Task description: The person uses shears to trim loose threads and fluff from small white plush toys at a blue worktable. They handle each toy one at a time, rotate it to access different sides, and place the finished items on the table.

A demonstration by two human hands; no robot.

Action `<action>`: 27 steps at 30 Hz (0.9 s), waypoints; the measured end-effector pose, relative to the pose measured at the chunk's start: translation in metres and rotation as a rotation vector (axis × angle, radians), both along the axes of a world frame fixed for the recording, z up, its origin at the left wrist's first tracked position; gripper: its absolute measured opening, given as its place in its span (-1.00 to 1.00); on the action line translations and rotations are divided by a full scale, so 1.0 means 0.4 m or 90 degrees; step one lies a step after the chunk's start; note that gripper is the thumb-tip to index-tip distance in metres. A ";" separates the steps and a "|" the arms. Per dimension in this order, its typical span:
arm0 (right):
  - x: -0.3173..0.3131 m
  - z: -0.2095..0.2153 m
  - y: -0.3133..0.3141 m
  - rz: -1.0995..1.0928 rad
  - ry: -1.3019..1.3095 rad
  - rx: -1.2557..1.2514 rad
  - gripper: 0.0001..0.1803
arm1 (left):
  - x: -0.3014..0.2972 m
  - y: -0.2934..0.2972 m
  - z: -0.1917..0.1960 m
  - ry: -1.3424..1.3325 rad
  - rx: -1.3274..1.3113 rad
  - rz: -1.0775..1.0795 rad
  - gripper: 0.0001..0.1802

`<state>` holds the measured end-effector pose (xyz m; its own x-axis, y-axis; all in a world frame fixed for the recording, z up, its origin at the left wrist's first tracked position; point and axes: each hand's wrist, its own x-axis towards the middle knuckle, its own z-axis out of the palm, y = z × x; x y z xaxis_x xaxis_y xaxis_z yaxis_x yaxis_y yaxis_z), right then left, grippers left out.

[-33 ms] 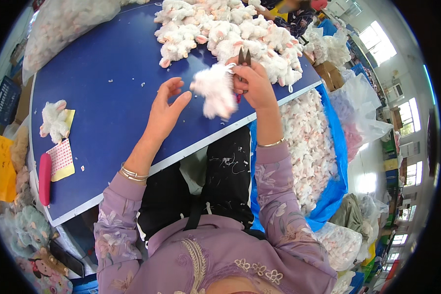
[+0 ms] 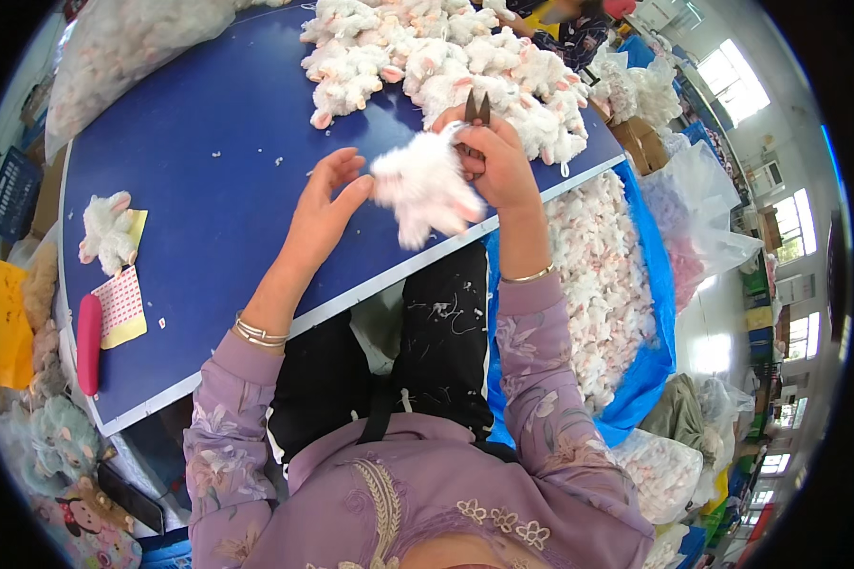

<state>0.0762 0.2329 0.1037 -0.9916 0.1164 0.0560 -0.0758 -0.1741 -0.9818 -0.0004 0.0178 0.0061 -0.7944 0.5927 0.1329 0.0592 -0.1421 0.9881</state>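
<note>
Head view, plush in hand: we see a white plush animal (image 2: 425,190) hanging just above the near edge of the blue table (image 2: 218,213), in front of our body.
Direction: its long axis slants from the left down to the right, a pink-tipped part pointing lower right and a stubby limb pointing down; blur keeps us from telling which end is the head.
Place in the grip: it hangs below and to the left of our right hand (image 2: 500,163), caught at its top by a white loop (image 2: 453,130).
Right-hand grip: fingers closed together on the loop and on dark thread snips (image 2: 477,110), whose two tips point away from us, slightly parted.
Left hand: our left hand (image 2: 326,201) is spread, thumb apart from fingers, just beside the plush's left side; we cannot tell whether they touch.
Look: fluffy, white, pink-tinged, softly blurred.
Beyond: a pile of white plush animals (image 2: 436,71).
Table's left: one plush animal (image 2: 106,237), a sticker sheet (image 2: 120,302), a pink case (image 2: 88,343).
</note>
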 end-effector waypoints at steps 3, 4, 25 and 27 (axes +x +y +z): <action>0.003 -0.004 -0.026 0.006 0.097 0.007 -0.88 | 0.010 -0.010 0.018 -0.123 0.061 -0.215 -0.24; -0.004 -0.010 -0.041 -0.034 0.086 -0.001 -0.88 | 0.018 -0.012 0.019 -0.132 0.086 -0.258 -0.22; -0.010 -0.145 -0.061 -0.068 -0.057 -0.198 -0.72 | 0.058 0.001 0.041 -0.148 0.122 -0.033 -0.74; 0.016 -0.168 -0.071 -0.023 -0.033 -0.242 -0.71 | 0.050 0.005 0.036 -0.143 0.118 -0.023 -0.72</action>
<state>0.0827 0.2043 0.0365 -0.9868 0.1545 -0.0484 -0.0403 -0.5240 -0.8508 0.0195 0.0197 0.0206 -0.7951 0.6032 0.0640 -0.1671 -0.3193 0.9328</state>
